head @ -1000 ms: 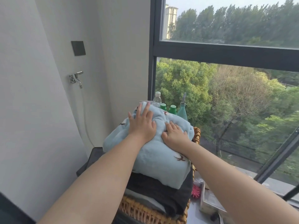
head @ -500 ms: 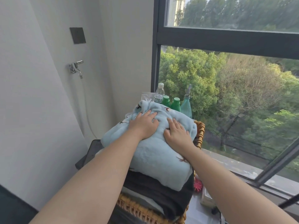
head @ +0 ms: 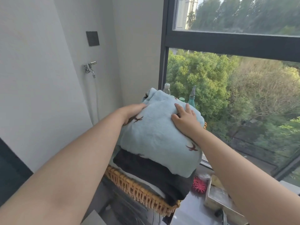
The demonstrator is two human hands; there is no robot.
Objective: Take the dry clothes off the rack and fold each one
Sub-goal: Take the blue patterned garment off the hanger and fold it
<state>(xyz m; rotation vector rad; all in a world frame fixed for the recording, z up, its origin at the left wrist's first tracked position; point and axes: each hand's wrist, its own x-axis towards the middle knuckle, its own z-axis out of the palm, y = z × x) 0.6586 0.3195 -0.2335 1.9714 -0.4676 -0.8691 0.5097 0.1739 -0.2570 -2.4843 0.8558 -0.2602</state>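
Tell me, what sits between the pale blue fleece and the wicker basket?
In the head view, a folded black garment lies between the pale blue fleece and the wicker basket, with a sliver of pale cloth under it.

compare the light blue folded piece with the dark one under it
Colour: the light blue piece is pale with small dark bird prints; the dark piece is plain charcoal.
Position: the light blue piece tops the pile, touched by the left hand and right hand; the dark piece lies beneath it.
Both sit folded in the wicker basket.
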